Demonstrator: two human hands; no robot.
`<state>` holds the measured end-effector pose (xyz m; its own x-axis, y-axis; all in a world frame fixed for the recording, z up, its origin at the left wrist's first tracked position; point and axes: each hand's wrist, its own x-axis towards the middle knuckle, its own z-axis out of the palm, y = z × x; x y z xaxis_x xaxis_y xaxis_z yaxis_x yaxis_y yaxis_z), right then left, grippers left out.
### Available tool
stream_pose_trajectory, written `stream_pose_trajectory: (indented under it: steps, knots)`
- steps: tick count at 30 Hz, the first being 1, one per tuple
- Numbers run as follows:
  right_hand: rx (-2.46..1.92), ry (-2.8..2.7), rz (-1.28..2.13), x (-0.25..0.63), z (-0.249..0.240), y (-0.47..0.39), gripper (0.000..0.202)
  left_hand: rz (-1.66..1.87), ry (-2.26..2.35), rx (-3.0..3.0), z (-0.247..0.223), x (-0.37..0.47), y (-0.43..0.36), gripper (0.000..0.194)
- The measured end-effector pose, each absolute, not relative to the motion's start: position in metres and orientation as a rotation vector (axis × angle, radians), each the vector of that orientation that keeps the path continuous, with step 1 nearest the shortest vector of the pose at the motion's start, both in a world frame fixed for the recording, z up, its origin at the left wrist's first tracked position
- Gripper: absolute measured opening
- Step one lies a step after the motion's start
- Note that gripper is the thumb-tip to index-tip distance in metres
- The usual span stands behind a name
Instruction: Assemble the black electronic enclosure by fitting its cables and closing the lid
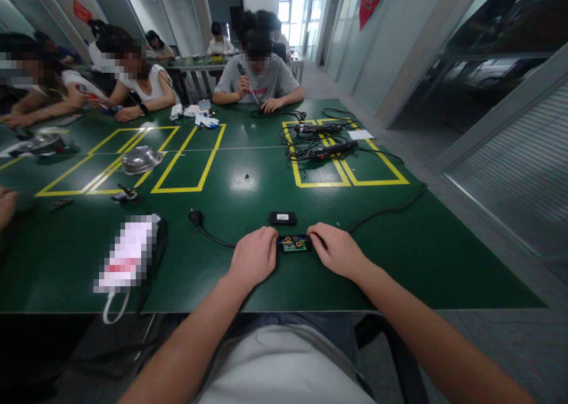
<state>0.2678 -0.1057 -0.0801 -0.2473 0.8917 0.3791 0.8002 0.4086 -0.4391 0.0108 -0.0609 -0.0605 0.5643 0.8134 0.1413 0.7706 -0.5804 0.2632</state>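
Between my hands lies an opened black plastic case with a green circuit board (295,246), colored wires and ring-shaped coils inside. My left hand (255,255) has its fingers closed at the case's left end, where the cable from a black power plug (195,216) comes in. At the right end, the thumb and fingers of my right hand (337,250) pinch the case; a black cable (386,210) runs from there toward the table's right edge. Just beyond the case rests its separate black cover (283,217), bearing a white label. My fingertips are partly hidden.
Left of me, a phone-like device (128,253) with a white cord lies near the green table's (213,291) front edge. A metal bowl (141,160) and black corded tools (331,149) sit around yellow tape. Across the table a person (257,76) holds a screwdriver.
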Motion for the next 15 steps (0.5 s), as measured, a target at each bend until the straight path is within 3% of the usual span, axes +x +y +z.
stream_pose_trajectory:
  steps: [9,15]
  knots:
    - [-1.564,-2.069,0.163,0.2682,-0.0802,-0.1059,0.02,0.444,1.326,2.595,-0.0605,0.0137,-0.0601,0.025]
    - [-1.622,-2.013,0.121,0.2668,-0.0815,-0.1068,0.022,0.575,1.363,2.533,-0.0601,0.0133,-0.056,0.055]
